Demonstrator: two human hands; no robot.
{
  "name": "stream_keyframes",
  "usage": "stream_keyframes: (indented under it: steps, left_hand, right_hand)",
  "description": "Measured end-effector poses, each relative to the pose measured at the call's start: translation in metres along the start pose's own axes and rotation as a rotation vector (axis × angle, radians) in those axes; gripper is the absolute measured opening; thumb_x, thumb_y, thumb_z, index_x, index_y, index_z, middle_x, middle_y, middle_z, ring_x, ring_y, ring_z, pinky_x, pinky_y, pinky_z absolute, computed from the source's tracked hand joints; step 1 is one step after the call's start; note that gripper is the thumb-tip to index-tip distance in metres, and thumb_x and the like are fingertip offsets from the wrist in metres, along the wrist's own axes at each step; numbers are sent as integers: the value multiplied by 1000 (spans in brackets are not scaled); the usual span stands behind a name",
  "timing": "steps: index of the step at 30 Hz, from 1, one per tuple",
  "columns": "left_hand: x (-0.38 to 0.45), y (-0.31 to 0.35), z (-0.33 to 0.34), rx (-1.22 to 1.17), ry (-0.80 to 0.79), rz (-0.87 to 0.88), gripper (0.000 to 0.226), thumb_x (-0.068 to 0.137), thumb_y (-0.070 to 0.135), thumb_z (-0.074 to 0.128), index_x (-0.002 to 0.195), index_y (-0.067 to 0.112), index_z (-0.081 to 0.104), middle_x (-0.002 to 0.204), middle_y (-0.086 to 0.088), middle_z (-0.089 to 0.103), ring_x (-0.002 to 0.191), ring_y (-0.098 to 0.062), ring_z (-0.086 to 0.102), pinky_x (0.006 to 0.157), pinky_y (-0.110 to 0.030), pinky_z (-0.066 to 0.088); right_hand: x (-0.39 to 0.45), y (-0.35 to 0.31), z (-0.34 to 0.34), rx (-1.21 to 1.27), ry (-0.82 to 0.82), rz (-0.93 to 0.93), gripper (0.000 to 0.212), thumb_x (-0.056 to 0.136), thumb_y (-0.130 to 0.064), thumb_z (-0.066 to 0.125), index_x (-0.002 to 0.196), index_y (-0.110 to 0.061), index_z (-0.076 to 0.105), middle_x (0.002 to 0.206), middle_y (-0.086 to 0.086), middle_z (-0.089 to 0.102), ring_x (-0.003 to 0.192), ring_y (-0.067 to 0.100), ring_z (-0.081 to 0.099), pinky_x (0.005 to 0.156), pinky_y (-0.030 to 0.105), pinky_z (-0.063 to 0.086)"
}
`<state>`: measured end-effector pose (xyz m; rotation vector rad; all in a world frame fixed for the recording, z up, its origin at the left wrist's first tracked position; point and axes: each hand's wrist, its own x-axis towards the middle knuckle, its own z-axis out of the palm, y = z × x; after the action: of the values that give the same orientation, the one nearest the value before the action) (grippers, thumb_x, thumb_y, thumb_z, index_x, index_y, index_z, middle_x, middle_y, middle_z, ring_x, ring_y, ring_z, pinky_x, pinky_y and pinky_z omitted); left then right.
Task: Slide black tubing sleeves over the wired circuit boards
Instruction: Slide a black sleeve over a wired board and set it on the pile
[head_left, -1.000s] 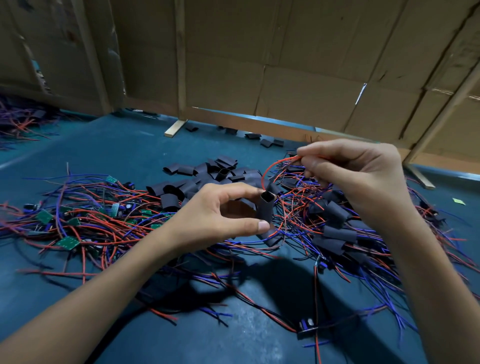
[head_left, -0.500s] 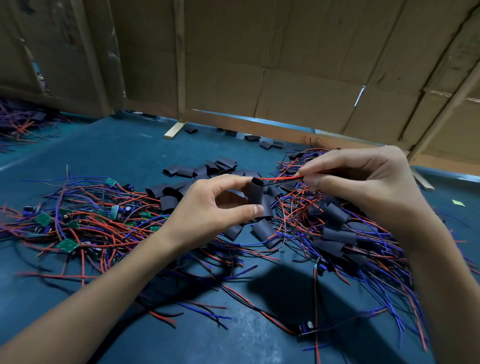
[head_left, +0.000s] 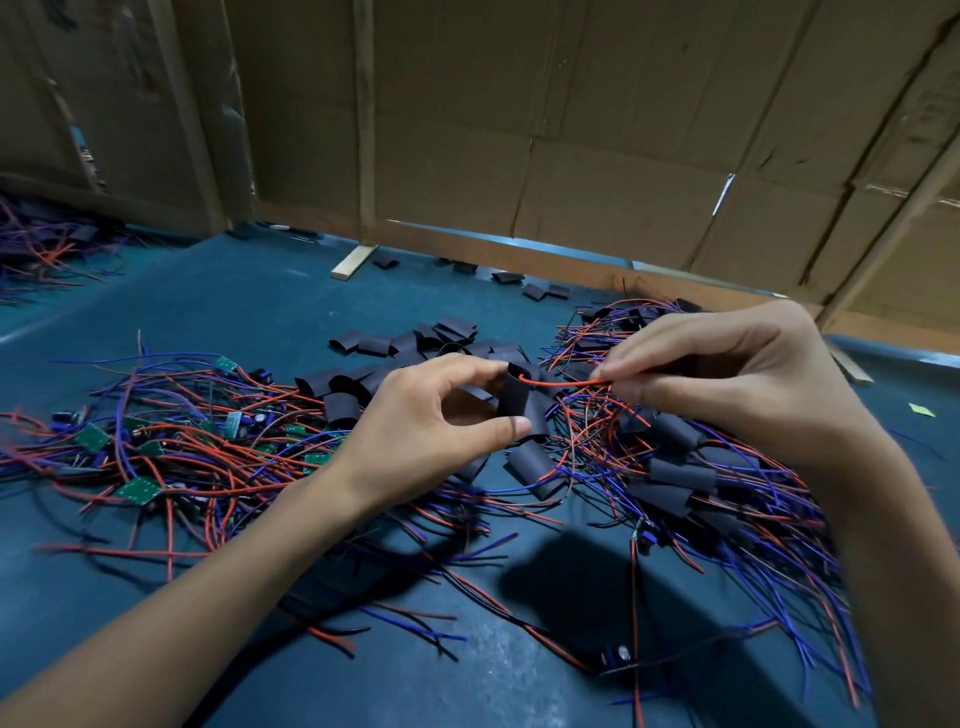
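Tangles of red and blue wired green circuit boards (head_left: 137, 490) cover the blue surface (head_left: 218, 306), above which the left hand (head_left: 431, 421) pinches a short black tubing sleeve (head_left: 511, 397) while the right hand (head_left: 727, 374) pinches a thin red wire (head_left: 563, 383) at its mouth, where a limp tip could buckle or miss.

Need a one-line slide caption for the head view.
Left hand holds a sleeve while right hand threads a red wire into it.
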<state>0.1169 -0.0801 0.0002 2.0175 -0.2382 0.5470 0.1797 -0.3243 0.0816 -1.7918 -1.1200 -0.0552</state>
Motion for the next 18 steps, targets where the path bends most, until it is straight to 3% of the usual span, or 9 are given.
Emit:
stream_keyframes:
  steps: [5, 9, 11, 14, 16, 18]
  left_hand:
    - [-1, 2, -1, 146, 12, 307, 46, 83, 14, 82, 127, 8, 68, 110, -1, 67, 98, -11, 67, 90, -32, 54]
    - [-4, -1, 1, 282, 28, 471, 37, 87, 10, 78, 122, 6, 69, 106, -3, 65, 96, -13, 64, 86, -26, 51]
    - [-4, -5, 1, 336, 54, 470, 31, 86, 3, 74, 116, 6, 72, 100, -3, 64, 88, -15, 63, 80, -29, 51]
    - [-2, -12, -2, 353, 126, 408, 31, 84, -1, 69, 115, 6, 73, 96, -3, 65, 86, -13, 62, 80, -26, 50]
    - [0, -13, -4, 364, 156, 384, 32, 85, -3, 69, 115, 5, 73, 96, -3, 66, 87, -13, 63, 81, -25, 51]
    - [2, -12, -6, 369, 191, 382, 30, 85, -4, 69, 114, 5, 74, 95, -1, 65, 85, -9, 60, 81, -18, 47]
  right_hand:
    - [3, -1, 2, 70, 33, 102, 15, 75, -13, 79, 89, -13, 81, 84, 10, 77, 75, 16, 69, 72, 26, 55]
    - [11, 9, 32, -10, -5, 196, 15, 81, -6, 81, 86, -20, 81, 72, 10, 73, 59, 8, 57, 56, 24, 43]
    - [15, 16, 49, -20, -1, 240, 15, 86, -1, 76, 88, -17, 76, 73, 7, 74, 60, 10, 66, 55, 25, 50]
    - [16, 26, 50, 10, 13, 384, 16, 87, -20, 78, 97, -15, 67, 77, 8, 76, 70, 30, 75, 68, 49, 62]
    - [14, 29, 39, -39, -61, 417, 30, 80, -38, 81, 100, -20, 67, 80, 5, 77, 74, 26, 75, 79, 49, 61]
    - [9, 30, 29, -127, -136, 413, 39, 71, -50, 81, 101, -28, 69, 83, -1, 78, 76, 17, 73, 76, 40, 57]
